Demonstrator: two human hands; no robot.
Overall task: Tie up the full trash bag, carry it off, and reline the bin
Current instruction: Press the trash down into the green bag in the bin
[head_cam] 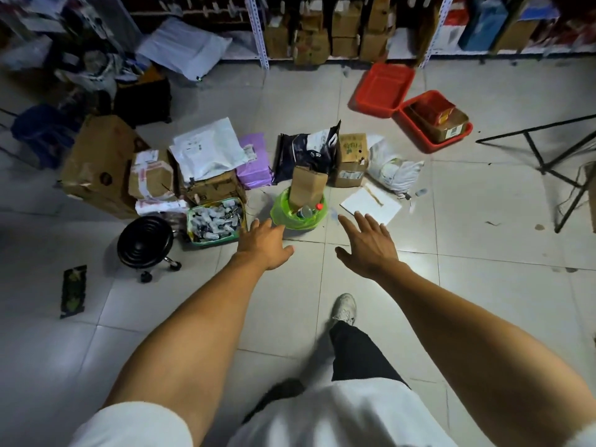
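Both my hands are out in front, fingers spread, holding nothing. Left hand [263,245] hangs palm-down just short of the bin, fingertips near the bag's left edge but not touching as far as I can tell. Right hand [367,243] is off to the bin's right, clear of it, above bare tile.

The bin w/ green trash bag [298,217] sits on the floor between and just beyond the hands. Bag mouth is wide open, rim folded over the bin. It's full: a brown paper bag [306,185] stands upright out of it, plus a clear bottle w/ red cap [311,210] lying beside that.

Left of the bin, a green basket [215,221] packed w/ small items, then a black round stool [145,241]. Right of the bin, a white sheet [371,204] flat on the tile. Behind: cardboard boxes and parcels in a row, two red trays [383,90] further back. My white shoe [345,308] is on the tile below the hands.
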